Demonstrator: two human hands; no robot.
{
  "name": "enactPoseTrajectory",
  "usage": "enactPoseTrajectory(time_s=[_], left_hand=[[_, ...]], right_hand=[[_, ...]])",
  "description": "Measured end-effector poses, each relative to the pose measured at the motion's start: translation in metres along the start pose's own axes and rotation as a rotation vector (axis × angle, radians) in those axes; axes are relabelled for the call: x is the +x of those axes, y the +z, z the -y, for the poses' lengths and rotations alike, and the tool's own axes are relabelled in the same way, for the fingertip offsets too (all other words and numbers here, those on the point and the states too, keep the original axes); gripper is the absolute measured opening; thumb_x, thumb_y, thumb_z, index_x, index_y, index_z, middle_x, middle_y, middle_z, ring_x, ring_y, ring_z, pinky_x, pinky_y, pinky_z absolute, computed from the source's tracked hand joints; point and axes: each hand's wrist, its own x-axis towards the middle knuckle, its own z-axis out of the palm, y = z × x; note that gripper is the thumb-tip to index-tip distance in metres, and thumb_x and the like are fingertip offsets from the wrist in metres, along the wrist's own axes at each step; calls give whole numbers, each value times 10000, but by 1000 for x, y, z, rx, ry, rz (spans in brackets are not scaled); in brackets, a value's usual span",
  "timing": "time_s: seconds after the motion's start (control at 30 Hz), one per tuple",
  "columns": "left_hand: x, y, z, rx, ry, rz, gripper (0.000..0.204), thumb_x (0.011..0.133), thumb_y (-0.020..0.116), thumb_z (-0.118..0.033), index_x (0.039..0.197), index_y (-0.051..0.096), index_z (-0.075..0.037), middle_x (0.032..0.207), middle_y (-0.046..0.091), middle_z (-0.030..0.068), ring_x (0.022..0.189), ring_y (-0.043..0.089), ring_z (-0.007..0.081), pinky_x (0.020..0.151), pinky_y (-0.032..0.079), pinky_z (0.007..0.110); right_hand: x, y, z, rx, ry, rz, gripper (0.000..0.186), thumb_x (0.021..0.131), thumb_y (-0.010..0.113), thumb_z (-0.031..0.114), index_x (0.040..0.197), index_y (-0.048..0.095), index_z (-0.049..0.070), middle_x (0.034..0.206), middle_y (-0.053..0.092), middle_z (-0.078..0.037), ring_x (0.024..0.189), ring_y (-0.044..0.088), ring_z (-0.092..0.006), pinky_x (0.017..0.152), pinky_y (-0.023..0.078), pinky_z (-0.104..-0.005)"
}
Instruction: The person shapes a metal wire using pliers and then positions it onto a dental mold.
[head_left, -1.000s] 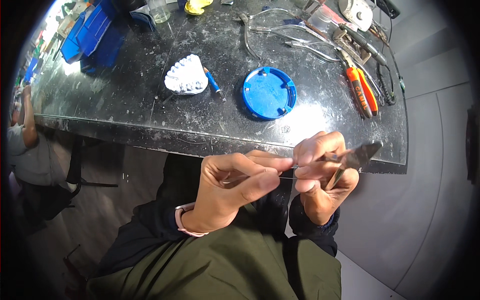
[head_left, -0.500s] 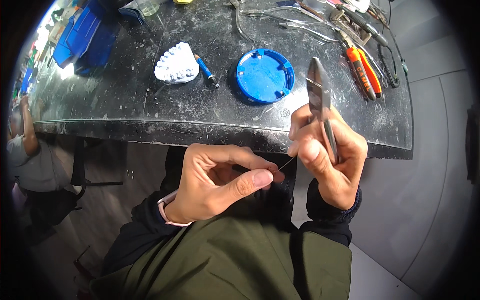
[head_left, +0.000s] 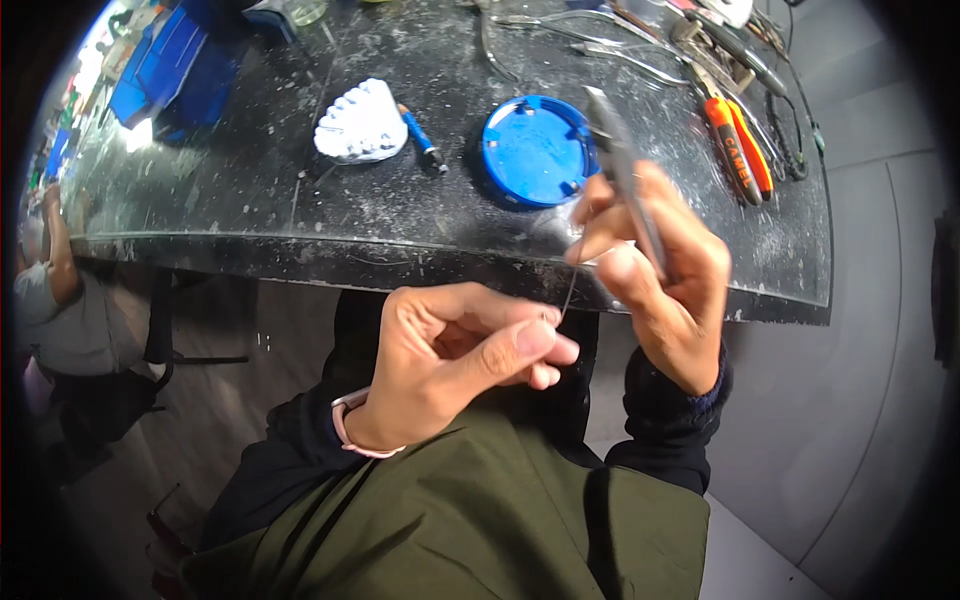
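Near the center of the frame, a left hand [head_left: 450, 365] pinches a thin wire [head_left: 568, 295] between thumb and fingertips. The wire rises to the fingertips of the right hand [head_left: 665, 285], right of center; blur hides whether they grip it too. That hand is curled around metal pliers [head_left: 628, 165], which point up and slightly left.

A second ago the hands were close together, with the wire nearly level between them. Now the right hand is higher and apart from the left, and the wire stands steeply. Compared with half a second ago, the pliers lean farther left, and their blurred head overlaps the right rim of a round blue dish [head_left: 535, 155].

The front edge of the black workbench [head_left: 430, 215] crosses mid-frame; the left hand is below it, the right hand in front of it. Scuffed benchtop stretches from this edge up to a white plaster dental model [head_left: 362, 122], left of the dish. At upper right, between the right hand and orange-handled pliers [head_left: 740, 150], there is open room.
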Motion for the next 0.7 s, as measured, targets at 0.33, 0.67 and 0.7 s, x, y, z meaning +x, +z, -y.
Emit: enactPoseTrajectory(time_s=[0.33,0.67,0.7], left_hand=[[2,-8,-4,-54,129,-125,165,893,603,-71,1017,651,27,1174,585,276,1039,631,294,822,584,365],[2,-8,-1,72,164,-126,125,880,606,-63,964,649,20,1168,571,319,1037,633,328,809,590,373],[2,-7,-1,19,165,-123,129,871,622,-43,970,659,30,1137,598,292,997,647,291,801,585,348]], right_hand=[[-19,-21,1,-619,-98,205,498,812,648,444,691,554,-30,868,597,-146,745,614,-265,634,489,-339],[-17,-21,6,-661,-111,252,407,801,690,341,689,530,-16,861,596,-144,717,594,-269,601,481,-339],[-17,-21,7,-658,-118,249,411,800,690,343,686,527,-16,855,594,-143,714,592,-266,596,478,-337]])
